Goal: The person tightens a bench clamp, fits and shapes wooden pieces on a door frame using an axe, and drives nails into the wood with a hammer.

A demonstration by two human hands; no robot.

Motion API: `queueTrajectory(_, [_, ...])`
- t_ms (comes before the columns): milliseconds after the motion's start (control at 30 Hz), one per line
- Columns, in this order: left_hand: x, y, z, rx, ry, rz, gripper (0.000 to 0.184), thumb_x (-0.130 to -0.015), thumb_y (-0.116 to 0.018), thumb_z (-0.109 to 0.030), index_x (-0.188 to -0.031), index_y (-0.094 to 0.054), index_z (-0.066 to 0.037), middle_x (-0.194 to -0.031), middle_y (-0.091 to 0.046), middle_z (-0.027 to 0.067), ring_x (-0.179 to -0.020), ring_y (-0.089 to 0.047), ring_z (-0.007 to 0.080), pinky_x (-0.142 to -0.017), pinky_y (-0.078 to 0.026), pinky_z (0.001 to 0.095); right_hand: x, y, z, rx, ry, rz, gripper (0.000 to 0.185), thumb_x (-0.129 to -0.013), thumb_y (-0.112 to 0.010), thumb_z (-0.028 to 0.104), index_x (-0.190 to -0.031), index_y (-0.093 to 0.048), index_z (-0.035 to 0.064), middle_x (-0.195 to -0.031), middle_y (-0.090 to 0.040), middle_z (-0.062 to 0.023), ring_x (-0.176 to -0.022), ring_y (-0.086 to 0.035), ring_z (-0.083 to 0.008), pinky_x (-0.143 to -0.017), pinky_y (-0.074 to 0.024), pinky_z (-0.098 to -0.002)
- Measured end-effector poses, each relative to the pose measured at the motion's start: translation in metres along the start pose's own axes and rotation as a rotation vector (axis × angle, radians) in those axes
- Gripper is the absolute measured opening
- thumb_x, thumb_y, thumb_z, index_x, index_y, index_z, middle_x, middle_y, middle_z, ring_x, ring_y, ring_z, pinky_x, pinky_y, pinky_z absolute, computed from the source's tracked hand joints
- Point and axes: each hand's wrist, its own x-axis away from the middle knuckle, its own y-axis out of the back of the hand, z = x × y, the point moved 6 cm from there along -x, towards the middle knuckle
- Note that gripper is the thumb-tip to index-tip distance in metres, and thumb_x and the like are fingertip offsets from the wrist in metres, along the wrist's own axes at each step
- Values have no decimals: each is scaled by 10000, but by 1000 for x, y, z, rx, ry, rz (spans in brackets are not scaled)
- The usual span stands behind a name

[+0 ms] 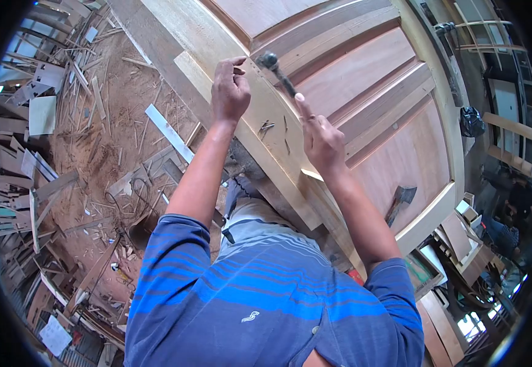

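Note:
My right hand [324,144] grips a hammer [283,76], its index finger stretched along the handle and the dark head pointing toward my left hand. My left hand [230,92] is closed in a pinch above the door's pale edge board [260,101]; whatever sits between its fingertips is too small to make out. Between my hands, a little pile of nails [266,126] lies on the board, beside thin dark slivers [286,136]. Under both hands stretches a panelled wooden door [364,76]. A second tool with a broad metal head [405,194] rests on its lower panel.
Sawdust and offcuts cover the floor [119,122] at left, with stacked wood scraps [15,202] beyond. A pale strip [169,131] leans near the bench. A black plastic bag [472,122] hangs at right. Another person [510,226] is dimly visible at far right.

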Motion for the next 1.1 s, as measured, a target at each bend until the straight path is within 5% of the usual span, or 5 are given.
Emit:
queueTrajectory(200, [17,2,-15,-58,-156,169,223,-907,-639,11,-1099,-737,-47,-1080,-735,170,-882,-737,353,-817,-601,464,-3,-3,-10,81,-188,334,649,-1103,-564,216,-1697,-398,418,-827,-709,-199,-779,-738,-405,-727,-596,-567])
queueTrajectory(333, [64,-5,-57,-227,-281,519,230,-901,-815,-200,-1107,-783,-103,-1114,-756,99,-1085,-705,310,-986,-528,448,16,-9,-20,27,-245,298,657,-1095,-592,214,-1692,-407,416,-900,-743,-210,-827,-749,-420,-747,-596,-570])
queueTrajectory(533, [90,-19,-73,-379,-310,464,273,-928,-824,-353,-1123,-799,-163,-1164,-729,46,-1159,-651,281,-1057,-465,451,31,-8,-26,-88,-295,210,704,-1051,-667,141,-1672,-454,397,-1003,-776,-200,-893,-764,-421,-763,-602,-553])
queueTrajectory(667, [94,-26,-69,-404,-527,549,192,-933,-790,-289,-1107,-801,-209,-1187,-722,28,-1164,-653,254,-1070,-457,449,39,-6,-38,-163,-258,93,732,-1033,-696,151,-1670,-454,419,-992,-783,-172,-867,-773,-387,-741,-614,-533])
queueTrajectory(1100, [90,-55,-68,-498,-696,725,174,-941,-682,-140,-1111,-711,-161,-1185,-692,47,-1179,-644,260,-1090,-453,441,60,-6,-54,-147,-351,2,685,-1027,-734,173,-1643,-521,380,-915,-775,-150,-784,-774,-341,-699,-607,-502])
